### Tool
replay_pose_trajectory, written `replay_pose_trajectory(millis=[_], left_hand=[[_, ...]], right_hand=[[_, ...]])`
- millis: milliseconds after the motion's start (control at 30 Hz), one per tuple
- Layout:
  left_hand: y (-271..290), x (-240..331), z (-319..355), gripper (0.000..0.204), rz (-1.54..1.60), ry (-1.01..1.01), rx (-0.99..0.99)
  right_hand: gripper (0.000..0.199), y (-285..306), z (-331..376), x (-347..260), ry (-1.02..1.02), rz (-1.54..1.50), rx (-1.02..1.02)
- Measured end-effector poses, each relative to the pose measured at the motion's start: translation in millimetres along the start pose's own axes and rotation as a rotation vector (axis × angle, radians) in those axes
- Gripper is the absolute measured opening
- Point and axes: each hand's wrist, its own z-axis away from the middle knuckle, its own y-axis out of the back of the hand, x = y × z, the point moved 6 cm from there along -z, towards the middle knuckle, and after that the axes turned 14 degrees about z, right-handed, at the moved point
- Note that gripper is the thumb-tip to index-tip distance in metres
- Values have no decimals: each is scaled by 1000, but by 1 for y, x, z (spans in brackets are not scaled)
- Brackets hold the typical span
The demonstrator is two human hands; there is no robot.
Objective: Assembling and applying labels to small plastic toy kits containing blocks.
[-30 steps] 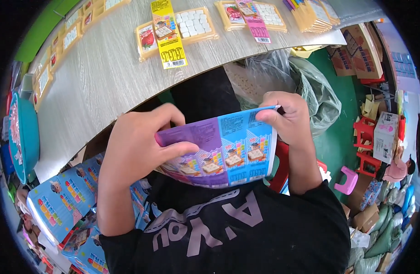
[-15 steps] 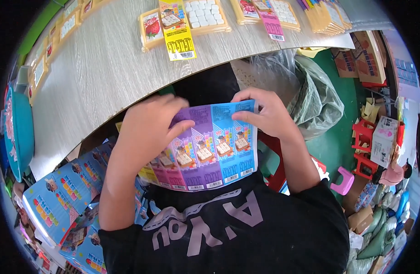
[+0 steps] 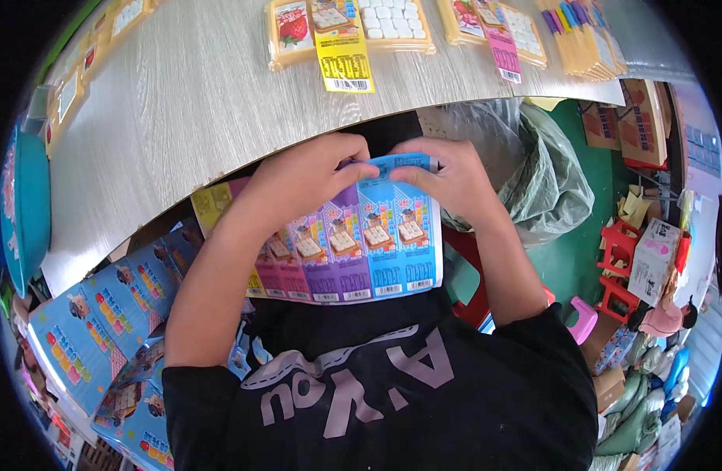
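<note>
A printed sheet of cards (image 3: pixel 341 251) hangs in front of my chest, striped yellow, pink, purple and blue. My left hand (image 3: pixel 318 165) pinches its upper edge near the middle, thumb towards me and fingers curled behind. Close beside it, my right hand (image 3: pixel 447 173) grips the upper edge near the blue right corner. Between the two thumbs the top strip bends over. The sheet's lower edge hangs over my black shirt, and my left forearm covers part of its left side.
Ahead stands a wood-grain table (image 3: pixel 196 78) bearing flat packs (image 3: pixel 396 27) of white pieces, a yellow card (image 3: pixel 345 63), a pink card (image 3: pixel 502 47) and bundled sticks (image 3: pixel 588 43). Blue printed boxes (image 3: pixel 94 322) lie lower left, a teal basin (image 3: pixel 27 212) far left, a plastic bag (image 3: pixel 549 180) right.
My hands have moved closer together along the sheet's top edge, the left one shifting right. The top strip has bent over more, and the view has shifted slightly.
</note>
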Motion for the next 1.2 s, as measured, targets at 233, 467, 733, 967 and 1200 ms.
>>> replay_pose_trajectory(millis=[233, 467, 733, 967, 1200], left_hand=[[4, -36, -15, 29, -366, -383, 290], [16, -21, -8, 47, -374, -188, 337], [3, -29, -14, 46, -3, -80, 128], [-3, -37, -20, 33, 61, -64, 77], [-16, -26, -23, 25, 49, -182, 9]], right_hand=[[35, -15, -7, 25, -104, -312, 225], [23, -37, 32, 45, -362, -329, -198], [31, -38, 46, 33, -307, -263, -112], [27, -29, 52, 29, -283, -33, -203], [34, 19, 16, -6, 8, 135, 210]])
